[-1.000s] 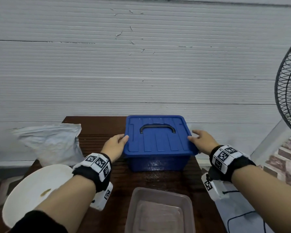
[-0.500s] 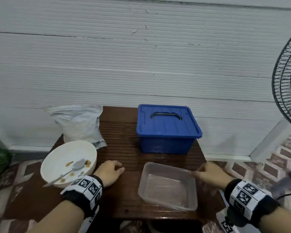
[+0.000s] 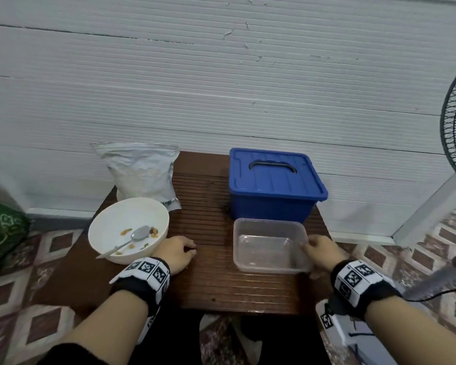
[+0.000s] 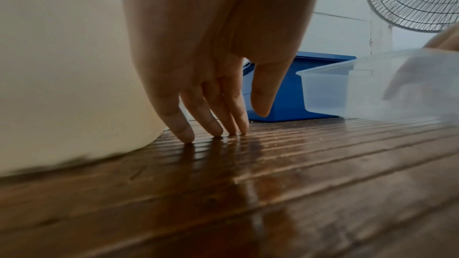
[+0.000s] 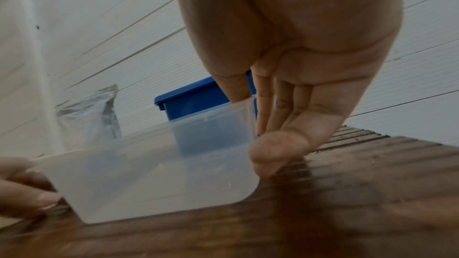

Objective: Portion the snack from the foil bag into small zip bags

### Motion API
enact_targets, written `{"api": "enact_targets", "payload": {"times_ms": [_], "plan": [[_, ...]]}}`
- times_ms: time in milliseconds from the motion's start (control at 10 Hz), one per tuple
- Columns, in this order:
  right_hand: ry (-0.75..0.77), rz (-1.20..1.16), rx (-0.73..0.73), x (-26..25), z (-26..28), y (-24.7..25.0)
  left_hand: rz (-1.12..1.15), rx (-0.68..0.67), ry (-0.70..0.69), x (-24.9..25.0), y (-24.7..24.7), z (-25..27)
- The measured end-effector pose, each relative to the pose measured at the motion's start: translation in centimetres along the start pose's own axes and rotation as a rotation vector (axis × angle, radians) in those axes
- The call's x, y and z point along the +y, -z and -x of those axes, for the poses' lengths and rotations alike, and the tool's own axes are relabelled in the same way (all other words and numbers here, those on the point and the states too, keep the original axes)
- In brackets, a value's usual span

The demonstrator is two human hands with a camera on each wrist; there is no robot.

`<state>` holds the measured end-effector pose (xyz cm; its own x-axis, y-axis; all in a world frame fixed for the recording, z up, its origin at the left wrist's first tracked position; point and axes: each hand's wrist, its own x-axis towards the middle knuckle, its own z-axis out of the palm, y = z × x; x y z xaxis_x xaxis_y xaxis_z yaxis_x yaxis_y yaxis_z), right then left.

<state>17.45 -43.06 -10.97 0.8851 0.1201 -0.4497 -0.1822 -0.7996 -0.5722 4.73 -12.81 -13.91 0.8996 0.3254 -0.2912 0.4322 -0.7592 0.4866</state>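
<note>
Having left the blue box closed, the right hand now pinches the clear tub rim while the left hand rests fingers-relaxed on the table, so portioning looks finished

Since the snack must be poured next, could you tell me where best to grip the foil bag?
Probably the crinkled top edge of the foil bag, reached from the front by the left hand: it stands upright behind the bowl, leaving that flat top free.
</note>
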Motion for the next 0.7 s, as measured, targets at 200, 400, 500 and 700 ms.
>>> {"api": "enact_targets", "payload": {"times_ms": [200, 400, 500, 700], "plan": [[-0.054, -0.067, 0.066, -0.8, -2.5, 0.1, -0.063, 0.016, -0.059, 0.0, -0.1, 0.4], [-0.108, -0.119, 0.141, -0.2, -4.1, -0.2, -0.152, 0.020, -0.116, -0.3, -0.8, 0.6], [-0.145, -0.226, 0.110, -0.2, -3.9, -0.5, -0.189, 0.033, -0.133, -0.4, -1.1, 0.6], [-0.077, -0.125, 0.206, -0.7, -3.1, 1.0, -0.191, 0.040, -0.134, -0.7, -1.7, 0.6]]}}
